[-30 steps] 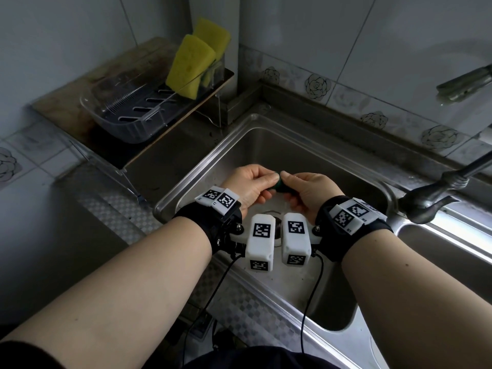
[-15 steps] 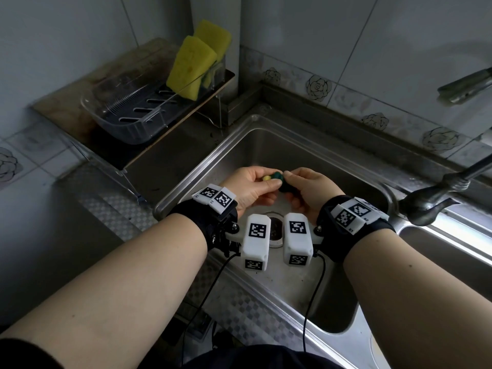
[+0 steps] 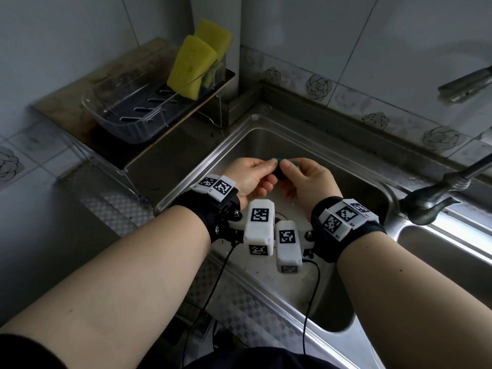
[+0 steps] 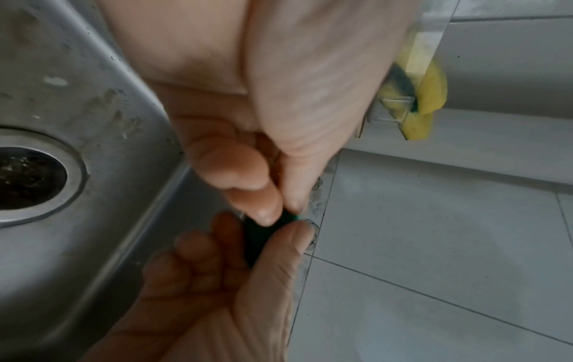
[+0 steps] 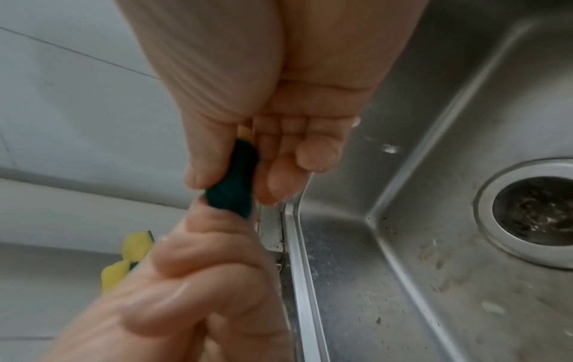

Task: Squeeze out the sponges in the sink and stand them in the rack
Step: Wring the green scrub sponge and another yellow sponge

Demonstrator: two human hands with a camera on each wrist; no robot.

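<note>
A sponge [image 3: 280,170], crushed small with its dark green scouring side outward and a sliver of yellow showing, is being held in the air above the sink [image 3: 330,161], over the far part of the basin. The left hand [image 3: 249,178] is pinching one end between thumb and curled fingers [image 4: 266,203], and the right hand [image 3: 306,183] is gripping the other end, thumb [image 5: 198,176] on one face and fingers on the other; the two hands are meeting fingertip to fingertip around it. In the right wrist view the green side [image 5: 232,186] is bulging out between the two grips.

Below the hands the drain [image 5: 539,208] is sitting in the floor of the basin, and the steel there is carrying wet specks. Each wrist is wearing a black band with white marker tags, with a white camera block [image 3: 259,226] hanging under it.

To the far left, two yellow sponges [image 3: 193,66] are standing upright on edge, leaning together at the right end of a clear plastic rack [image 3: 127,129], which is resting on a dark shelf [image 3: 149,153] raised above the steel surface [image 3: 111,206] beside the sink. At the right, a metal tap [image 3: 428,206] is reaching across the divider toward a second basin [image 3: 452,251]. Tiled wall with a flower border [image 3: 319,86] is running behind the sink.
</note>
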